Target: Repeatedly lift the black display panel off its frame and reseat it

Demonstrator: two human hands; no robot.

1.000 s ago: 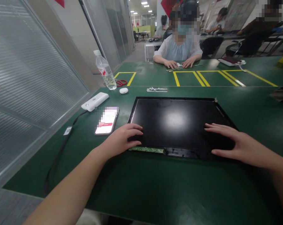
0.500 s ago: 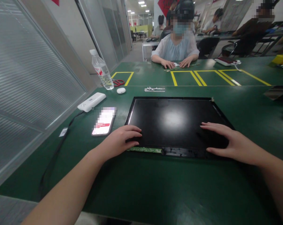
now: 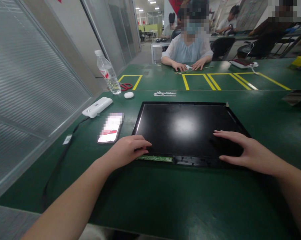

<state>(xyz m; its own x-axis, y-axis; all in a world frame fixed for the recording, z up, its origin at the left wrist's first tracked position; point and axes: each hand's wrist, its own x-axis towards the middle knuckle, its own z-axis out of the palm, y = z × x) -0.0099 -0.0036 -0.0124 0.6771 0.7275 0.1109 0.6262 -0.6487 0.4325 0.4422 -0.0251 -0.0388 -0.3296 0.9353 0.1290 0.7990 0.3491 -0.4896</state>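
Flanking a black LCD panel, the left hand has thumb and fingertips drawn near each other above the green circuit board at the near edge, whether pinching anything cannot be told; the right hand is spread over the near-right corner. The panel lies flat on the green table, right of a smartphone.

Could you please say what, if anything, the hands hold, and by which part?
The right hand holds nothing; whether the left hand grips the screen cannot be told.
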